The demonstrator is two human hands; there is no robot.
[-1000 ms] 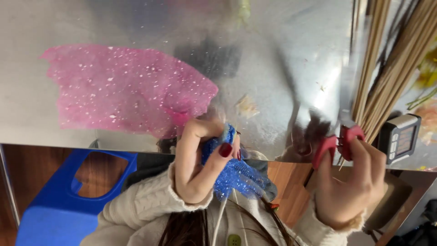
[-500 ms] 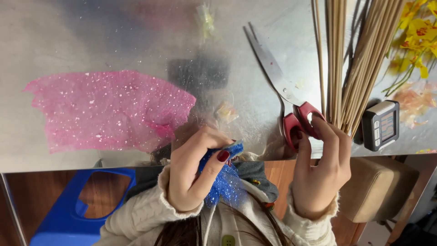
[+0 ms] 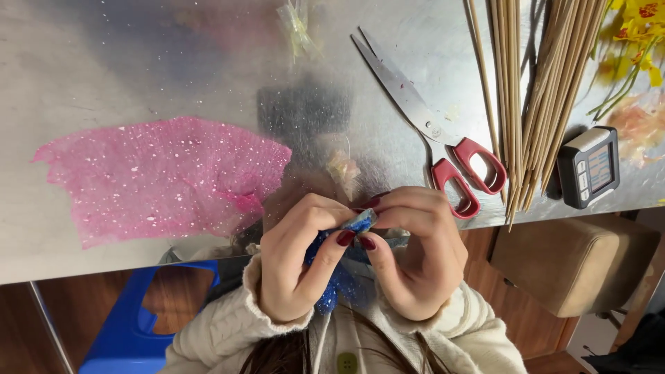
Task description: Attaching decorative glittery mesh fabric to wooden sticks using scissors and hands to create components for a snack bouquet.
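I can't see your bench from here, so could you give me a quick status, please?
Left hand and right hand both pinching blue glitter mesh. Scissors lying on table, untouched. Nothing in the way.

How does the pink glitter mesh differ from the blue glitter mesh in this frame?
The pink glitter mesh lies spread flat on the metal table, untouched; the blue glitter mesh is bunched, pinched between the left hand and right hand. The pink sheet shows far more area. Both are sparkly netting.

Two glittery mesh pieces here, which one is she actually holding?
The blue glitter mesh, pinched between the left hand and right hand. The pink glitter mesh lies flat on the metal table, untouched.
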